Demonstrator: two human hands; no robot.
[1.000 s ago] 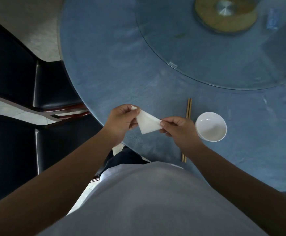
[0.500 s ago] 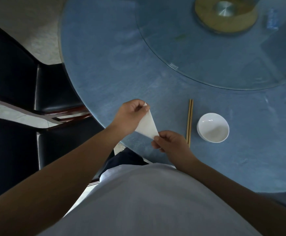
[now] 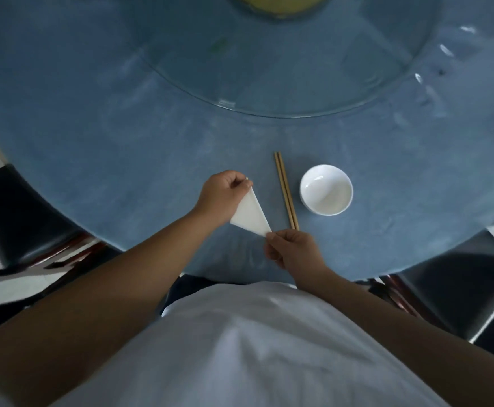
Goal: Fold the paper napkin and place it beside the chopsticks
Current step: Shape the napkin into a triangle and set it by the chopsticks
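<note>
The folding looks done or nearly so, and the step in hand appears to be the placing: the white paper napkin, folded into a narrow triangle [image 3: 250, 216], is held stretched between both hands above the round blue table [image 3: 116, 148], just left of the pair of slim wooden chopsticks [image 3: 286, 190]. The left hand [image 3: 221, 195] pinches the napkin's far tip, thumb and fingers closed on it, at about the level of the chopsticks' middle. The right hand [image 3: 294, 250] clamps the near corner between thumb and forefinger, close to the chopsticks' near ends. Whether the napkin touches the table I cannot tell. The next move calls for lowering it flat, parallel to the chopsticks on their left side, away from the small white ceramic bowl [image 3: 326, 189] on their right, then letting go without nudging them
</note>
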